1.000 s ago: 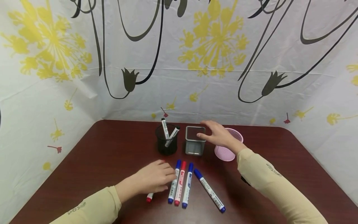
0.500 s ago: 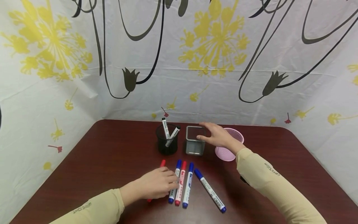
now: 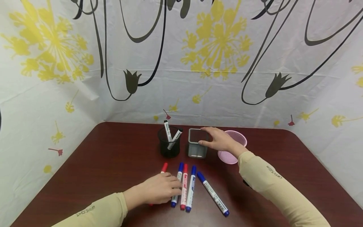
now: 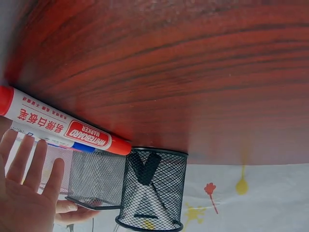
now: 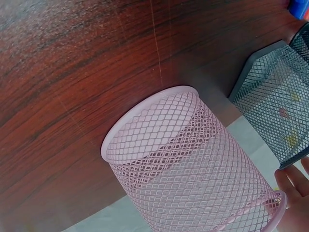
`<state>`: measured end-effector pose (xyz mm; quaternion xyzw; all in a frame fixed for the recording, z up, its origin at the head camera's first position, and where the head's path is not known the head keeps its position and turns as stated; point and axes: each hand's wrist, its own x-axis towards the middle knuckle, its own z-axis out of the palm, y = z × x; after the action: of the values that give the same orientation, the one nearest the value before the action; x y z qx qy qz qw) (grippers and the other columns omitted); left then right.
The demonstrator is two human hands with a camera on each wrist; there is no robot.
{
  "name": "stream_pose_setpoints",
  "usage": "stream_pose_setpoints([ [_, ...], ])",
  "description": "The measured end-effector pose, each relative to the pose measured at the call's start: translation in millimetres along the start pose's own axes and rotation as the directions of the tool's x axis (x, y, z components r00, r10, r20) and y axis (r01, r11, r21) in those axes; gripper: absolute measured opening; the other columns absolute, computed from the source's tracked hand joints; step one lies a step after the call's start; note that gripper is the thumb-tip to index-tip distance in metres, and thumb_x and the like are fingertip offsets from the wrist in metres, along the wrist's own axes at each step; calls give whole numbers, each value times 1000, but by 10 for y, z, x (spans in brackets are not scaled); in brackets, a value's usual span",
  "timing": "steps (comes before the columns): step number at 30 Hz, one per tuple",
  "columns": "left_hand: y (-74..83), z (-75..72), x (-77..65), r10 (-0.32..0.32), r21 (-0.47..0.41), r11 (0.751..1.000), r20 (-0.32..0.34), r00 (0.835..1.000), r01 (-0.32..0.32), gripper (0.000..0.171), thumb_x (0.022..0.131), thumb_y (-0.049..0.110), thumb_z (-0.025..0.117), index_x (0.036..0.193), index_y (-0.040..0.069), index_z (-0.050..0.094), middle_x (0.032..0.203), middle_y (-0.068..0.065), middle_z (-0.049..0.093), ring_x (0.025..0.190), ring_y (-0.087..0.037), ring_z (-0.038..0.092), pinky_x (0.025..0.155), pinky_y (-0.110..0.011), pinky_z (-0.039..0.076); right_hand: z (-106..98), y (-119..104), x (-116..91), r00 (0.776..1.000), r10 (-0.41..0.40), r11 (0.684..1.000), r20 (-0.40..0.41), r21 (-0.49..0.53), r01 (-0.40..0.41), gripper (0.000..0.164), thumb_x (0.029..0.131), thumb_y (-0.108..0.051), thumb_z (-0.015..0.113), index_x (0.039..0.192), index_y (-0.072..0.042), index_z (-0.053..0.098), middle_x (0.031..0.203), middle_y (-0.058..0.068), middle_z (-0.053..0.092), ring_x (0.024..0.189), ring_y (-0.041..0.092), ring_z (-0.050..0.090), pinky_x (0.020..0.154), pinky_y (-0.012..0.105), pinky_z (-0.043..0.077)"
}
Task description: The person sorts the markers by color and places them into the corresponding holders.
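My left hand [image 3: 157, 189] lies low over a row of whiteboard markers, palm down, fingertips at a red marker [image 3: 184, 187] and across a blue one [image 3: 180, 175]. Beneath that hand, another red marker [image 3: 164, 167] is mostly hidden; the left wrist view shows its red-and-white barrel [image 4: 63, 123] beside my straight fingers [image 4: 36, 164]. My right hand [image 3: 219, 140] reaches to the square grey mesh pen holder [image 3: 197, 150], thumb and fingers spread at its right rim. In the right wrist view, fingertips [image 5: 285, 181] meet the holder's rim.
Two more blue markers lie to the right, one nearly straight [image 3: 191, 190] and one slanted [image 3: 213, 194]. A black mesh cup [image 3: 169, 150] holds two black-capped markers. The pink mesh cup [image 3: 227, 157] stands under my right forearm. Patterned cloth [image 3: 170, 91] hangs behind the table [image 3: 119, 157].
My left hand has moved right and slightly toward me, onto the marker row. The middle red marker's near end has shifted right, against the blue one. The right hand has dipped slightly at the holder.
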<state>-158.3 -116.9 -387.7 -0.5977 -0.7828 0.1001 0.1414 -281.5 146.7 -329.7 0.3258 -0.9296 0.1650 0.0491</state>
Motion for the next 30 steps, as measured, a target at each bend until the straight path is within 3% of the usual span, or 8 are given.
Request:
stream_pose_setpoints([
  [15,57,-2,2,33,19,999,39,999,-34,21,82,23,61,103,28,64,108,7,57,100,-11,49,84,-30,39,7,-2,3,1000,-3,1000,-6,-11,3,66,80,-44,60,128,-1,44,124,17,47,114,31,42,92,45,32],
  [25,85,-39,-11,91,15,996,-13,996,-91,20,86,24,58,106,25,61,103,9,58,95,-7,50,88,-24,36,12,0,1,1000,-1,1000,-5,-13,1,66,80,-45,59,128,-2,44,124,16,47,114,30,42,92,45,32],
  [30,93,-79,-1,108,14,994,-85,990,-108,15,88,21,54,102,23,58,95,9,58,90,-6,50,87,-22,36,3,-3,-1,1000,-2,1000,-4,-15,2,66,80,-45,59,128,-2,44,124,17,47,114,30,42,92,45,32],
])
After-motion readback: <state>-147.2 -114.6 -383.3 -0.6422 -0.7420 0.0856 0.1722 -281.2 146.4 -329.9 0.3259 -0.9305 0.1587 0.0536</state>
